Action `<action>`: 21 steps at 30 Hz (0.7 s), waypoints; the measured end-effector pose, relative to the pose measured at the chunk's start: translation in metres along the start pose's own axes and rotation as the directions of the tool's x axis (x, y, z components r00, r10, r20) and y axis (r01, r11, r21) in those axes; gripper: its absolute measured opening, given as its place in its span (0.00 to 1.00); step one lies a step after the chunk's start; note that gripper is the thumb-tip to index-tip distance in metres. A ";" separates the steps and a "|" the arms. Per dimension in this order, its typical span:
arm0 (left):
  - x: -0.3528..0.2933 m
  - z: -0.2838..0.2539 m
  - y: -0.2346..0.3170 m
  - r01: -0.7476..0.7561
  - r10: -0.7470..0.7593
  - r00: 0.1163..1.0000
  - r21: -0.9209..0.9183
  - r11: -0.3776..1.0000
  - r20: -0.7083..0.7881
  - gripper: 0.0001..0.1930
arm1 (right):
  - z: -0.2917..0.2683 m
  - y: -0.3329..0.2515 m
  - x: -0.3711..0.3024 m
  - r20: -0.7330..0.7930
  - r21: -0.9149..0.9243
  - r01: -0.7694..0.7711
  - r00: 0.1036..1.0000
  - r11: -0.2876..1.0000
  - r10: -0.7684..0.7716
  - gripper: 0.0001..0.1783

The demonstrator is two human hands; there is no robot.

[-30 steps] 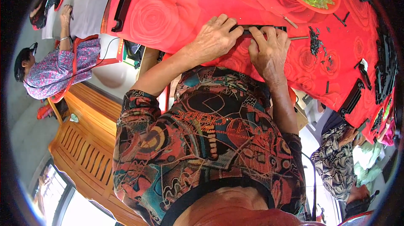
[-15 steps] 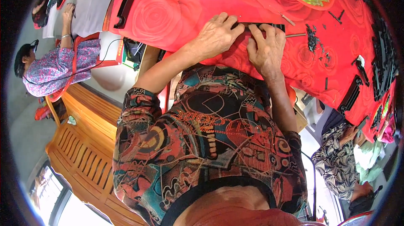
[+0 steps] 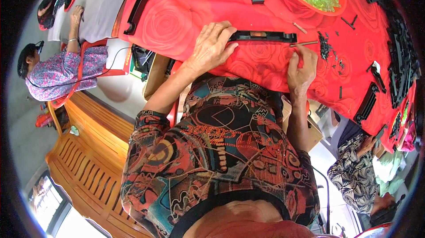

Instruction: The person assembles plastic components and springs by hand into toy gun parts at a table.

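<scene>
A slim black plastic bar [image 3: 276,37], shaped like a small spirit-level body, lies on the red tablecloth with a yellowish-green insert at its middle. My left hand [image 3: 210,46] is closed on the bar's left end, which the fingers hide. Just off its right end, my right hand [image 3: 303,67] reaches toward a thin brown stick [image 3: 308,43]. Thumb and forefinger are apart, and the forefinger's tip meets the stick's left part. A short pale stick [image 3: 299,27] lies beyond it.
An orange-rimmed tray [image 3: 342,5] of small green clear pieces stands at the far right. Black scraps [image 3: 325,45] lie near the brown stick. Several black bars [image 3: 141,5] are spread about, with a heap [image 3: 400,65] at right. Other people sit at left [image 3: 66,67] and lower right [image 3: 354,167].
My right hand has come off the bar and moved right and nearer me, to the brown stick. My left hand has slid left, uncovering the bar's middle and its insert.
</scene>
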State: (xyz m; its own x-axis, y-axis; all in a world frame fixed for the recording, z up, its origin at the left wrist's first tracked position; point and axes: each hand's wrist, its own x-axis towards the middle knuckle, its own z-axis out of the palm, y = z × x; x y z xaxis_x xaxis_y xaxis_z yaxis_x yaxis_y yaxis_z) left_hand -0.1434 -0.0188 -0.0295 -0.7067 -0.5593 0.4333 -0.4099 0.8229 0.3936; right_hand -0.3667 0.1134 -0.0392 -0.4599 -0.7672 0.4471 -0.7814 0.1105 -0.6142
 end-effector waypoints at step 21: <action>0.018 0.021 0.006 -0.103 0.083 0.975 0.088 0.991 0.207 0.15 | -0.019 0.035 0.007 -0.040 -0.153 -0.053 0.998 0.987 0.047 0.11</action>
State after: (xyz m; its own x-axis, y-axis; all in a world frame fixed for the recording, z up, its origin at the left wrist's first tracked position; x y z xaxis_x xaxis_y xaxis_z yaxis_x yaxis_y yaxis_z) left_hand -0.1712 -0.0217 -0.0364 -0.8422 -0.4562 0.2875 -0.3840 0.8817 0.2740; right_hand -0.4052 0.1237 -0.0449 -0.5129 -0.7350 0.4435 -0.8113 0.2462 -0.5303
